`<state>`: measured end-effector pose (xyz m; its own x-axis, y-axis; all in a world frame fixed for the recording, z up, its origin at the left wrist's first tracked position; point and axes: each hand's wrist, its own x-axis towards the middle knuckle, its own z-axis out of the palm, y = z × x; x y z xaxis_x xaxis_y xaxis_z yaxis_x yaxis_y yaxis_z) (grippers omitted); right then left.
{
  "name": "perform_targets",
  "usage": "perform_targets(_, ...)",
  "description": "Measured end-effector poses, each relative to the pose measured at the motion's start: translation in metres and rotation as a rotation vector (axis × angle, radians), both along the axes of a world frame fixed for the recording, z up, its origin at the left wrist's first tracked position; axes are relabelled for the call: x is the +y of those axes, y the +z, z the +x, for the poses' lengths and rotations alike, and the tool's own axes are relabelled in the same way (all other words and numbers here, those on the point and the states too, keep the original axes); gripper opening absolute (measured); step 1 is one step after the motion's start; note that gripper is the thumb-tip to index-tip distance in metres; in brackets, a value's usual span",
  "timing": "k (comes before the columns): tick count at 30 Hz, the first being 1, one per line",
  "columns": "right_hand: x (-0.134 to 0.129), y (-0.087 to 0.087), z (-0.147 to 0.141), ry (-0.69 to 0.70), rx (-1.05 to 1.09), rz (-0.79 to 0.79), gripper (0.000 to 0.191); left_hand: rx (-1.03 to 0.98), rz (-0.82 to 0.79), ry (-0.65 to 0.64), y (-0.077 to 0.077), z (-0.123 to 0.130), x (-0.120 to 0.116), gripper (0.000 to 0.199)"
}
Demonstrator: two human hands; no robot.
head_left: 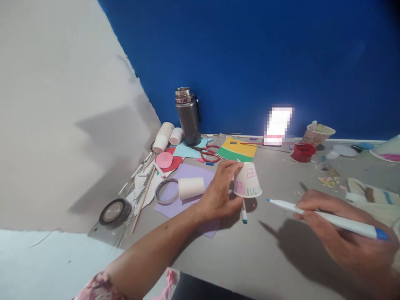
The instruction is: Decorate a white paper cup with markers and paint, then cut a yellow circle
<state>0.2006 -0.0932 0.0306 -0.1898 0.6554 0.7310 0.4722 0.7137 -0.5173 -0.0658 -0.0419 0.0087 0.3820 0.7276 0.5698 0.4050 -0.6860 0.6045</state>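
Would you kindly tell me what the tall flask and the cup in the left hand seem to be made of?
The tall flask looks like metal with a dark coating: its bare neck shines silver. The cup in the left hand is probably matt paper, judging by its dull white wall with drawn lines, though any lining is hidden.

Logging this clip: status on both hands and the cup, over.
Left hand: gripping decorated white paper cup. Right hand: holding blue-tipped white marker, tip off cup. Green-ended white marker near cup.
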Motion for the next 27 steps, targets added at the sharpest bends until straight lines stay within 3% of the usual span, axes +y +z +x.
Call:
perform_targets(5, 0.003, -0.003, -0.001, -0.020, -0.035, 0.008, 0.015, -0.026, 0.059, 0.073, 0.001, -0.002, 0.001, 0.080)
perform_targets(17, 0.006, -0.005, -0.003, -0.017, -0.108, 0.092, 0.020, 0.005, 0.060, 0.059, 0.008, 0.000, -0.004, 0.079)
perform_targets(24, 0.009, 0.000, 0.003, 0.155, -0.012, 0.016, 0.014, -0.009, 0.040, 0.029, 0.005, 0.001, -0.003, 0.082)
perform_targets(27, 0.008, 0.000, 0.004, 0.067, -0.006, -0.009, 0.015, -0.027, 0.030, 0.008, 0.003, 0.000, -0.002, 0.082)
